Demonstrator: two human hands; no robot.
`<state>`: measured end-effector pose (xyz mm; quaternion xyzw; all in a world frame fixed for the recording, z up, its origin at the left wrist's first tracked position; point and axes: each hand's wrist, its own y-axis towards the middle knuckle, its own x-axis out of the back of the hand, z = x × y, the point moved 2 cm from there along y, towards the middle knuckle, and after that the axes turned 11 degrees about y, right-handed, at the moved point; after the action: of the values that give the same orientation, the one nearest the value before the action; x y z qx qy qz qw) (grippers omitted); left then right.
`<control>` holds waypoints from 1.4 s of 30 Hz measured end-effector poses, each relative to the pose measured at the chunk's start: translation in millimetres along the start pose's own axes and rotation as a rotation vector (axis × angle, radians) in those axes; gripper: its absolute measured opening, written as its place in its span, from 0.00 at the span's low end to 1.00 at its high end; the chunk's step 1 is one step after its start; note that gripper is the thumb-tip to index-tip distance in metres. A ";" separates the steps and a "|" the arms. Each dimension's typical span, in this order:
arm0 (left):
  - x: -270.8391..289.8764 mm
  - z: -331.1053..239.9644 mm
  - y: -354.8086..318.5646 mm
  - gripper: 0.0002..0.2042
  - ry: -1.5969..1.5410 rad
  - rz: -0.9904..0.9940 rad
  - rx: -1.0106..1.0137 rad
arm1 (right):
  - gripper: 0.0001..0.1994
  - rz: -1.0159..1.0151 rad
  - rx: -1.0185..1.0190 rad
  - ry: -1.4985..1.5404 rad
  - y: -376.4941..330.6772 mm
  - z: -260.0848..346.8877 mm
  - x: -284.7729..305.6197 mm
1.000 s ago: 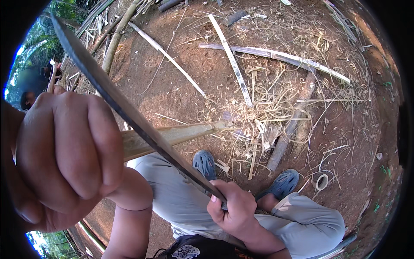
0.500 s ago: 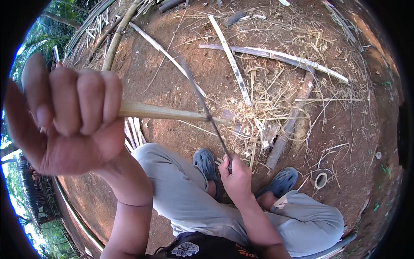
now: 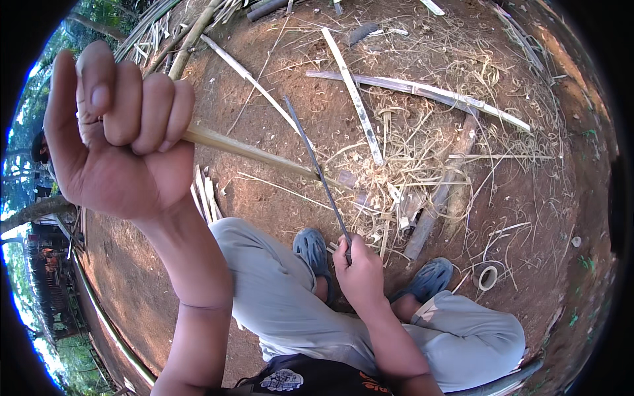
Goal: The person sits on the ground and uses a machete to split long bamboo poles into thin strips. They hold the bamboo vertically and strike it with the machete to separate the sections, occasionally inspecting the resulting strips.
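The bamboo strip (image 3: 251, 150) is sitting clamped in the left hand (image 3: 119, 132), whose grip is curling tight around its near end, raised close to the camera. The right hand (image 3: 360, 270) is closing its grip around the handle of a long knife (image 3: 317, 170), whose blade is crossing the strip's far end. Below are grey trousers and blue shoes (image 3: 310, 247), with bamboo shavings (image 3: 409, 152) and split slats (image 3: 356, 99) lying on the bare earth.
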<state>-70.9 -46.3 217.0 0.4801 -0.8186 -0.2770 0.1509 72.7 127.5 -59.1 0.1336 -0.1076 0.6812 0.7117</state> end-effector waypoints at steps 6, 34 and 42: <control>-11.4 7.2 -9.6 0.12 -0.061 0.073 0.008 | 0.12 -0.023 0.350 0.150 -4.4 70.0 35.7; -3.7 -0.9 -8.1 0.11 -0.055 -0.017 0.022 | 0.10 0.051 -0.346 -0.100 1.8 -109.1 -19.6; 4.0 -20.3 -4.4 0.16 -0.239 0.588 -0.217 | 0.09 0.003 -0.327 -0.145 3.5 -83.9 -15.9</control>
<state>-59.4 -57.7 230.5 0.1684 -0.8997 -0.3613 0.1777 66.0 140.9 -143.2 0.0646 -0.2681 0.6442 0.7134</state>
